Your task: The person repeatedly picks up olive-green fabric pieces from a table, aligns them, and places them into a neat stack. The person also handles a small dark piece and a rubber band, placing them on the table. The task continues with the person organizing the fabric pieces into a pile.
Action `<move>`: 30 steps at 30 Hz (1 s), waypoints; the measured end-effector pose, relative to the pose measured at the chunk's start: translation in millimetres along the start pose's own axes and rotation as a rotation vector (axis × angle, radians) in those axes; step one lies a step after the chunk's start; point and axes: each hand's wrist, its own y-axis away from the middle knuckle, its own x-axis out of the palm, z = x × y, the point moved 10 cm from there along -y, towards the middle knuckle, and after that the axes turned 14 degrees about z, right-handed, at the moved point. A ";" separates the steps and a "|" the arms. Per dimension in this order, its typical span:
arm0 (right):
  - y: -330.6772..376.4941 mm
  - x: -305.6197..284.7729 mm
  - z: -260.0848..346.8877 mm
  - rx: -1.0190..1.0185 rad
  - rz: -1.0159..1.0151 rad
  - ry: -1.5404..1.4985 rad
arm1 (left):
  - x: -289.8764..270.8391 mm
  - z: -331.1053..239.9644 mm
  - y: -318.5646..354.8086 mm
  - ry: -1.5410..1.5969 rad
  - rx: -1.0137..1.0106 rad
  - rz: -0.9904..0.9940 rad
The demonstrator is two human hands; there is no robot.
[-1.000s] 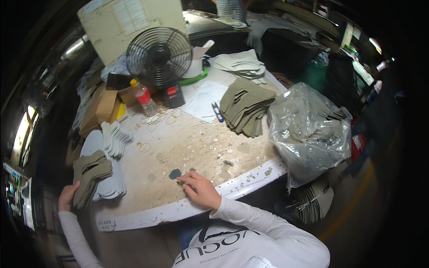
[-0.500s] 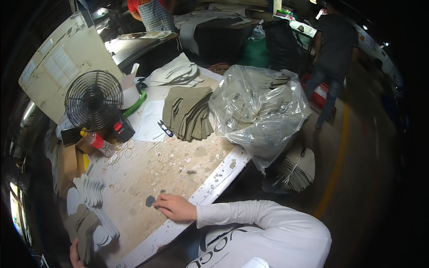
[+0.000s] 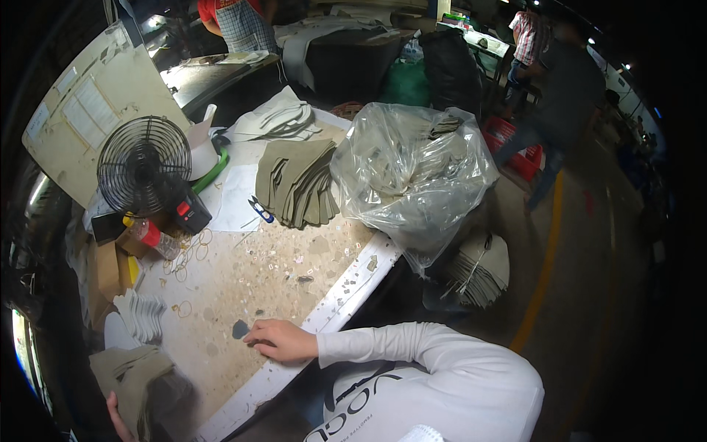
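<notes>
At the lower left, my left hand has its fingers around the outer edge of several olive-grey cut fabric or leather pieces. The pieces are bent and fanned over a white stack, partly blurred; my thumb is hidden. My right hand rests on the worktable near its front edge, fingers loosely bent and reaching left. Just beyond its fingertips lies a small dark grey scrap. Nothing shows in that hand.
A fan, bottle and cardboard box stand left. Blue-handled snips lie beside an olive stack. A clear plastic bag fills the right corner. Bundled pieces sit below. A person stands in the aisle.
The olive-grey pieces in my left hand have swung outward and fanned over the white stack. My right hand stays by the dark scrap. The view has shifted slightly; the person behind has moved right.
</notes>
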 end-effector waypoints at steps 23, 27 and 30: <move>32.5 56.8 29.6 0.403 0.447 -1.836 | 286.8 49.8 16.9 0.723 -0.280 0.819; 47.9 77.5 38.1 0.336 0.513 -1.700 | 321.8 28.8 25.1 1.093 -0.183 1.000; 61.4 50.6 45.8 0.083 0.459 -0.957 | 337.6 36.3 16.4 1.130 -0.219 0.970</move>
